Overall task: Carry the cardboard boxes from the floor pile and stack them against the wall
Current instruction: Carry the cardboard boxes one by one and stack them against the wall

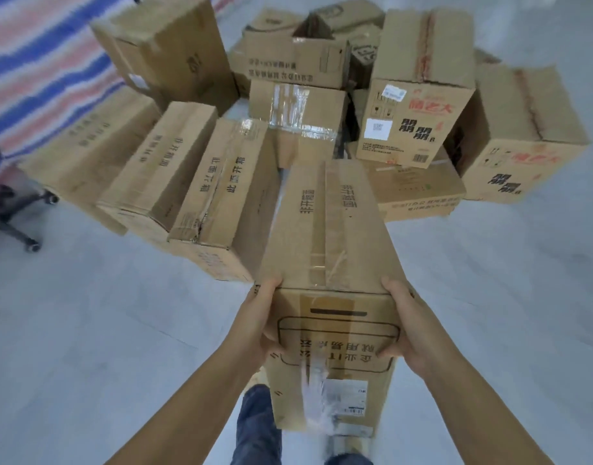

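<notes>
I hold a long brown cardboard box (332,263) in front of me, lifted off the floor, its taped top facing up and its printed end toward me. My left hand (263,322) grips the box's near left corner, thumb on the end face. My right hand (404,325) grips the near right corner the same way. Behind it lies the floor pile of several cardboard boxes (221,182), some lying flat, some upright, such as the one with a white label (419,92). No wall is in view.
A striped red, white and blue tarp (36,62) covers the floor at the far left. The wheeled base of an office chair (16,216) stands at the left edge. Pale grey floor (87,330) spreads on both sides of me. My jeans-clad legs (258,424) show below the box.
</notes>
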`<control>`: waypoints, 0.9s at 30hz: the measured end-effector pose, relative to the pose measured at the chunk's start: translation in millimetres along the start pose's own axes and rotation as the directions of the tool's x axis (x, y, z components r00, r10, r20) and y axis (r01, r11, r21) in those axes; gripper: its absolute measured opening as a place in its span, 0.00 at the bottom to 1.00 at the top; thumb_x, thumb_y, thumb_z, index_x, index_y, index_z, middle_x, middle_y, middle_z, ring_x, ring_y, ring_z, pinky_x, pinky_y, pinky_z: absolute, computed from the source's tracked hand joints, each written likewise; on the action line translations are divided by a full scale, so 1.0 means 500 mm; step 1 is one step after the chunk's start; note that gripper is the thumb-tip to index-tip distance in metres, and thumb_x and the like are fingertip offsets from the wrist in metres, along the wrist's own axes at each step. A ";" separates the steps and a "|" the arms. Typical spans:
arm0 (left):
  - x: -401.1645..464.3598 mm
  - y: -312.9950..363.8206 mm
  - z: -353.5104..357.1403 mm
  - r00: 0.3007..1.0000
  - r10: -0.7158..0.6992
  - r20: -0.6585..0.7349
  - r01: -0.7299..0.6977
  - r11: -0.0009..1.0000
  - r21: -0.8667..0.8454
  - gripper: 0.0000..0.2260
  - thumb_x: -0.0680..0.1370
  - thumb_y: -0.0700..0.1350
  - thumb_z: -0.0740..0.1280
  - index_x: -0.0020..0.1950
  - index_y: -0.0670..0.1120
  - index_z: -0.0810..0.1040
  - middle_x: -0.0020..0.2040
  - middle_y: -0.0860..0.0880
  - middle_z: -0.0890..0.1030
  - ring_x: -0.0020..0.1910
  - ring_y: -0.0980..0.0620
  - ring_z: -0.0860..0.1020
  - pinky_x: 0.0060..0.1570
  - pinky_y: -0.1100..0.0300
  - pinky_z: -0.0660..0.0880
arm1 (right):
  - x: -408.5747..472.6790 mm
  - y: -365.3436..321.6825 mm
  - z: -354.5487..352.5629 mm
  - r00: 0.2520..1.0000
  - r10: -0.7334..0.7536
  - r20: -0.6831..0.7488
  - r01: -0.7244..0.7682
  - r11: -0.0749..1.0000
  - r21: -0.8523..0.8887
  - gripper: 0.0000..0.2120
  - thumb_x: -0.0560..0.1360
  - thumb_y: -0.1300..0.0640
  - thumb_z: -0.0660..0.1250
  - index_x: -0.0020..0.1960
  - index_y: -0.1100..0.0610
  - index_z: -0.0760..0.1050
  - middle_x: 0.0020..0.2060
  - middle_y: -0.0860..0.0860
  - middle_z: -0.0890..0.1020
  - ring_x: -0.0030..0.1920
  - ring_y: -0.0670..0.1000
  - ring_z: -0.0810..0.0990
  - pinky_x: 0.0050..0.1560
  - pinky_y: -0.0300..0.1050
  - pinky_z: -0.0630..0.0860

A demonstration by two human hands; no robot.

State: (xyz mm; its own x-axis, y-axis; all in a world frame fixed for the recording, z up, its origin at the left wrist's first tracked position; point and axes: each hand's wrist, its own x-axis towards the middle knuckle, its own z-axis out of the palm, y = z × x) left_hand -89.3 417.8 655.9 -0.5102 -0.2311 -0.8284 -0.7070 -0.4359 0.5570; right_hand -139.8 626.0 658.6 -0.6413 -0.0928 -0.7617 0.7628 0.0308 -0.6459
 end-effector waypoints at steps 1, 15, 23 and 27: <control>-0.036 0.001 0.002 0.999 0.046 -0.013 -0.046 0.998 -0.032 0.14 0.75 0.61 0.63 0.55 0.55 0.74 0.56 0.48 0.78 0.54 0.46 0.77 0.44 0.42 0.79 | -0.022 -0.021 -0.004 0.999 -0.038 0.032 0.039 0.998 -0.038 0.11 0.71 0.40 0.64 0.49 0.43 0.78 0.47 0.49 0.84 0.50 0.53 0.81 0.50 0.63 0.77; -0.466 -0.020 -0.126 0.737 0.587 -0.334 -0.674 0.610 -0.416 0.06 0.75 0.58 0.64 0.45 0.63 0.81 0.45 0.62 0.83 0.54 0.59 0.76 0.49 0.41 0.79 | -0.406 -0.190 0.132 0.685 -0.551 0.477 0.675 0.726 -0.131 0.32 0.62 0.34 0.66 0.66 0.34 0.67 0.45 0.41 0.83 0.43 0.47 0.84 0.42 0.54 0.81; -0.735 -0.264 -0.328 0.520 0.515 -0.682 -0.848 0.408 -0.339 0.09 0.75 0.58 0.64 0.53 0.59 0.73 0.58 0.57 0.73 0.57 0.57 0.72 0.50 0.40 0.78 | -0.661 0.003 0.282 0.453 -0.475 0.755 0.767 0.639 -0.058 0.22 0.71 0.38 0.65 0.64 0.36 0.68 0.51 0.42 0.78 0.52 0.49 0.78 0.52 0.63 0.77; -0.871 -0.494 -0.409 0.462 0.388 -0.797 -0.869 0.377 -0.321 0.16 0.68 0.61 0.66 0.53 0.59 0.75 0.56 0.56 0.75 0.56 0.56 0.74 0.47 0.42 0.80 | -0.784 0.196 0.320 0.394 -0.318 0.862 0.750 0.653 -0.102 0.15 0.70 0.37 0.65 0.56 0.33 0.71 0.54 0.44 0.79 0.55 0.51 0.77 0.48 0.58 0.77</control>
State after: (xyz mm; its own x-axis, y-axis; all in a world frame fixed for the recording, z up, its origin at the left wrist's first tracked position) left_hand 407.6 448.0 867.2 -0.1198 -0.9695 -0.2138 0.3342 -0.2422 0.9109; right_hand 199.8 506.3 902.2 -0.4234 -0.9045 -0.0507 0.0087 0.0519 -0.9986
